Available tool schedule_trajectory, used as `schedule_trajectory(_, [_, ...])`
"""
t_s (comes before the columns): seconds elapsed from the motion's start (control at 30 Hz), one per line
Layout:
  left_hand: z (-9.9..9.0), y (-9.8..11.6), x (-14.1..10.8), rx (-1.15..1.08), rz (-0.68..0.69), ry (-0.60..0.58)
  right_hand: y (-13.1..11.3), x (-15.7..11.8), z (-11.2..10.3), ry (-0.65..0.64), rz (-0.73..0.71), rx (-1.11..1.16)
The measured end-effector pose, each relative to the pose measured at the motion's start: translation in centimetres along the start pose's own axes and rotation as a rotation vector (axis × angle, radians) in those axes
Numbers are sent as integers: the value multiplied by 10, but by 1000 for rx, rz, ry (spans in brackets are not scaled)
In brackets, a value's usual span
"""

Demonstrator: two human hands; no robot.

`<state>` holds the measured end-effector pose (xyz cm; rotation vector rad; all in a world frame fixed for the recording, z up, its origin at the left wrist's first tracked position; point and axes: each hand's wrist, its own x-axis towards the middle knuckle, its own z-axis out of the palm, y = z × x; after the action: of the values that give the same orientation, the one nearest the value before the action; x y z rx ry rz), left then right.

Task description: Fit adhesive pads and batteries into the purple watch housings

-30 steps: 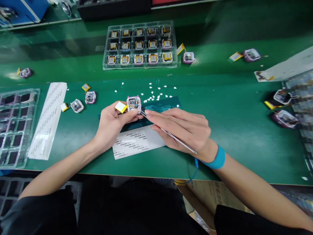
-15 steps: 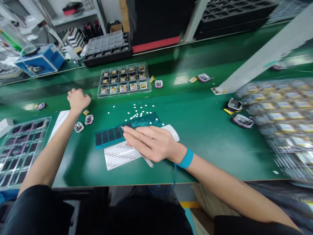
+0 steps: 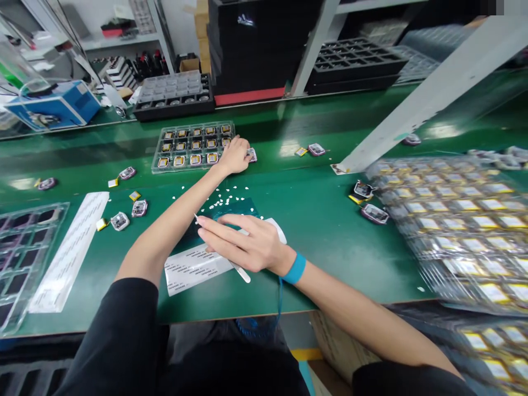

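Note:
My left hand point(image 3: 236, 156) reaches to the right end of a clear tray point(image 3: 159, 165) of small square devices, its fingers closed on a small white and pink device point(image 3: 252, 155). White tweezers point(image 3: 242, 273) are held in my right hand point(image 3: 247, 242), their tip pointing up and left. Under and beside that hand are a teal sheet point(image 3: 247, 207), largely hidden by my left forearm, and a white printed strip point(image 3: 181, 273). Small white pieces point(image 3: 225, 196) lie scattered just beyond the hand.
More devices with yellow parts lie at the left point(image 3: 120, 221) and right point(image 3: 374, 213). A long white strip point(image 3: 70, 253) lies beside a tray of dark pieces point(image 3: 31, 257). A slanted post point(image 3: 383, 126) rises before stacked trays point(image 3: 454, 220) at the right.
My left hand has moved right, from the belt's left part to the device beside the tray, its forearm now over the teal sheet. My right hand still holds the tweezers. The view has shifted.

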<state>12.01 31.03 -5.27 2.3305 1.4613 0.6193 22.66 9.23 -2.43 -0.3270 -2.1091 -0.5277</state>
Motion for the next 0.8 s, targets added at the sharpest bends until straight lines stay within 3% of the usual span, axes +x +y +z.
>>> schedule_trajectory(0.1, [-9,7,-13,-33,-12,70,-4,-1,4,21,10,36])
schedule_trajectory(0.17, [-20,15,-35,-188,-42,148,-7,-3,6,18,24,122])
schedule_trajectory(0.27, [-42,31,-90,-724,-252,306,-8,-4,3,33,63,218])
schedule_trajectory(0.37, [-65,48,-161,-1083,-456,304,-7,-1,-4,59,82,160])
schedule_trajectory(0.47, [-75,62,-222,-1066,-492,237,-7,4,-8,-24,276,103])
schedule_trajectory(0.57, [-69,68,-258,-1003,-434,267,-9,5,-6,-130,397,107])
schedule_trajectory(0.67, [-57,68,-274,-1007,-380,345,-12,2,0,-201,383,142])
schedule_trajectory(0.8, [-51,64,-280,-990,-352,354,-17,-3,6,-214,417,282])
